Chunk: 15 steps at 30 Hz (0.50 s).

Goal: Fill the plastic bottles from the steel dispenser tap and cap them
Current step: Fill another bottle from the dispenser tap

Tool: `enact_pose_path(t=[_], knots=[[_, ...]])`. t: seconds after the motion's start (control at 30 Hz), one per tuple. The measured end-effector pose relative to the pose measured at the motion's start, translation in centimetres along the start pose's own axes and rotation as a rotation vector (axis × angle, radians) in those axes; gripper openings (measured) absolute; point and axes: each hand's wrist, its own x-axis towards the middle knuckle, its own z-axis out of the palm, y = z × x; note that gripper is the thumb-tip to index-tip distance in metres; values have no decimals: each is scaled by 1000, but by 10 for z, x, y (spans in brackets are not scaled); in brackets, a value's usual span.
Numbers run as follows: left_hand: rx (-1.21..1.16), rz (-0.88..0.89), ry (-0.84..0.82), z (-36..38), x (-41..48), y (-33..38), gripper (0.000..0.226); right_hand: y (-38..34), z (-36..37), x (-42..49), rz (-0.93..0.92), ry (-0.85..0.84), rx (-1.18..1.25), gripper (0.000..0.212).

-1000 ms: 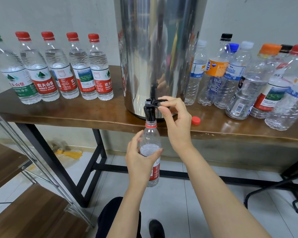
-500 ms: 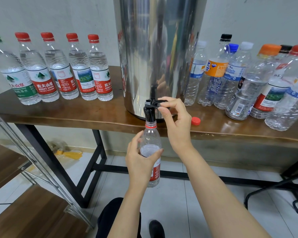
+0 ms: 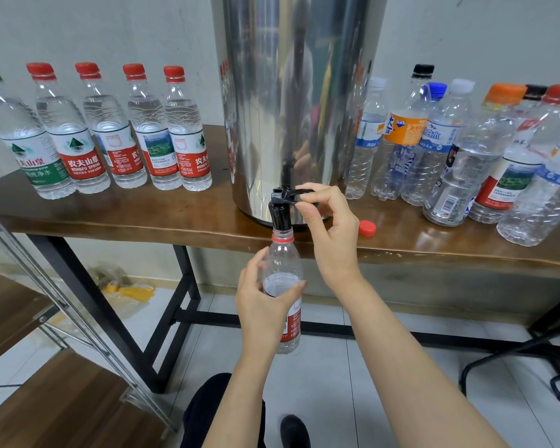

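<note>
A tall steel dispenser (image 3: 291,101) stands on the wooden table (image 3: 143,218), its black tap (image 3: 280,210) jutting over the front edge. My right hand (image 3: 328,227) pinches the tap's lever between thumb and fingers. Below the spout my left hand (image 3: 265,305) grips an uncapped clear bottle (image 3: 283,257) with a red neck ring, its mouth right under the tap. Water reaches roughly the bottle's shoulder. A loose red cap (image 3: 367,228) lies on the table just right of my right hand.
Several capped, filled bottles (image 3: 110,130) stand in a row left of the dispenser. Several capped bottles (image 3: 466,150) of mixed brands crowd the right side of the table. A metal rack with wooden shelves (image 3: 46,367) is at lower left, black chair legs (image 3: 530,350) at lower right.
Both hands keep their positions at the tap and bottle. The water level in the held bottle looks slightly higher.
</note>
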Motion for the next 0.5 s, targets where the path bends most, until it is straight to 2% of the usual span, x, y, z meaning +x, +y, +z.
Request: enact_pose_path(t=[0.5], knots=[[-23, -22, -3, 0, 0, 0, 76, -3, -1, 0, 17, -16, 22, 7]])
